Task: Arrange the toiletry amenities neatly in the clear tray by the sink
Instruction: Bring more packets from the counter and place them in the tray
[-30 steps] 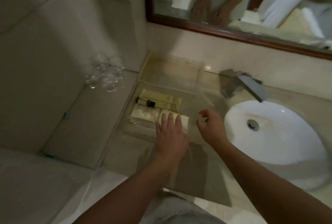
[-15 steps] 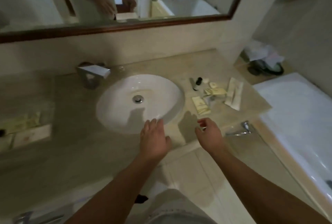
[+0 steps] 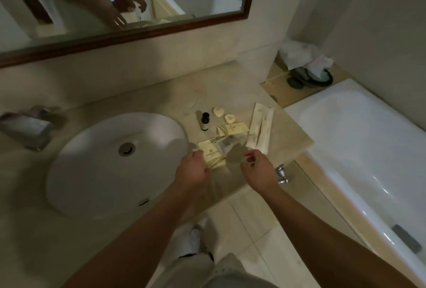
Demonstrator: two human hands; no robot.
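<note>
While both hands hover over the beige stone counter [image 3: 230, 89], the left hand [image 3: 192, 171] pinches a cream paper packet [image 3: 211, 152] at the heap's near edge; the right hand [image 3: 259, 169] curls empty. Behind lie a small dark-capped bottle [image 3: 204, 121], two long white sachets [image 3: 260, 129], beside the white oval basin [image 3: 115, 163].

A dim bathroom had a beige stone tabletop [image 3: 143, 94] holding a white oval sink [image 3: 92, 172] with a metal faucet [image 3: 27, 129] at its left. A dark wood-framed mirror [image 3: 161, 31] hung on the pale tiled wall above. A white bathtub [image 3: 359, 149] stood to the right, beside a light tiled floor [image 3: 249, 225].
</note>
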